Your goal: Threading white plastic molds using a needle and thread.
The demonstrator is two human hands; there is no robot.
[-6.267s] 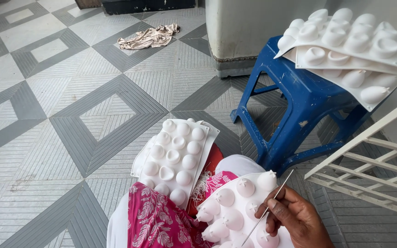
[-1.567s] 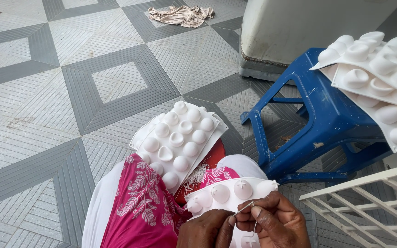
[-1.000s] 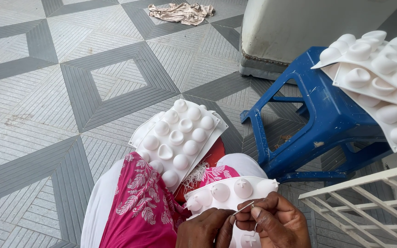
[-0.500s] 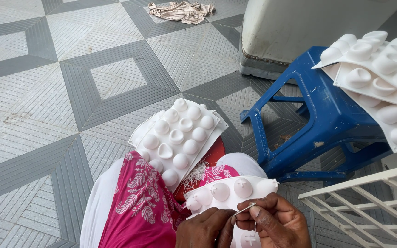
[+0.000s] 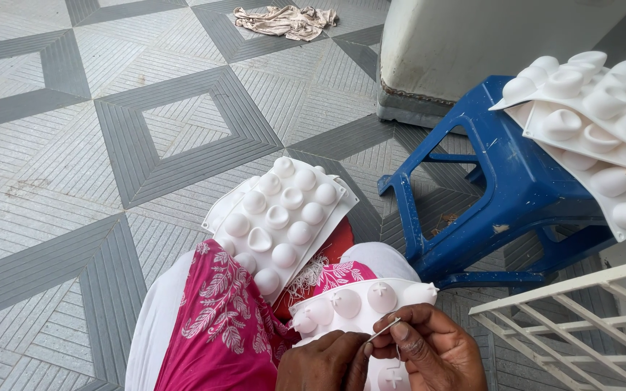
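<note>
White moulded plastic makes up the tray lying across the person's lap, its domed cups facing up, some marked with a small cross. Both hands meet at the tray's near edge. The right hand has its grip narrow, thumb and forefinger pinched on a thin needle that slants up to the left. The left hand is curled just beside it, fingertips closed against the needle's lower end and touching the tray. A second white tray rests on the pink floral cloth over the knees. More trays sit stacked on a blue plastic stool to the right, on the grey patterned tile floor.
</note>
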